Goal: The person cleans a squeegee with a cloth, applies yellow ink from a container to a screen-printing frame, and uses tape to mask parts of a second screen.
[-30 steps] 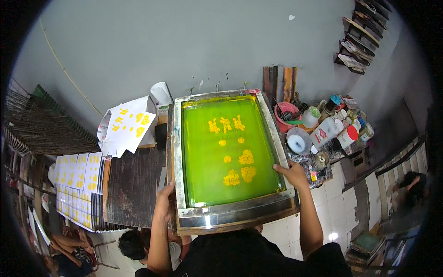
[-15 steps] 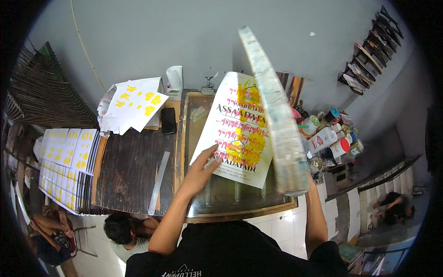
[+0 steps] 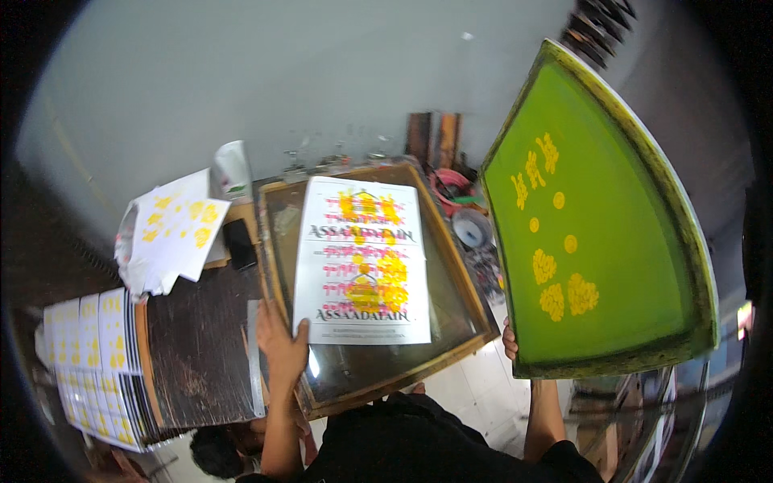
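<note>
Green screen [image 3: 616, 233] hangs tilted, right of the right fingers [image 3: 509, 341] clamped on its edge
Printed sheet [image 3: 362, 274] lies right of the parted left fingers [image 3: 266, 319]; a one-handed hold could let the screen swing and smear it

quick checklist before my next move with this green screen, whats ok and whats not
1. Green screen held: ok, the fingers of the right hand show at its lower left edge.
2. Screen clear of the sheet: ok, it is raised and tilted off to the right.
3. Printed sheet on the glass panel: ok, it lies there uncovered.
4. Sheet free of prints: not ok, yellow, pink and black prints overlap on it.
5. Left hand free: cannot tell, it is at the panel's left edge, its grip unclear.
6. Yellow ink dry: cannot tell from the picture.
</note>
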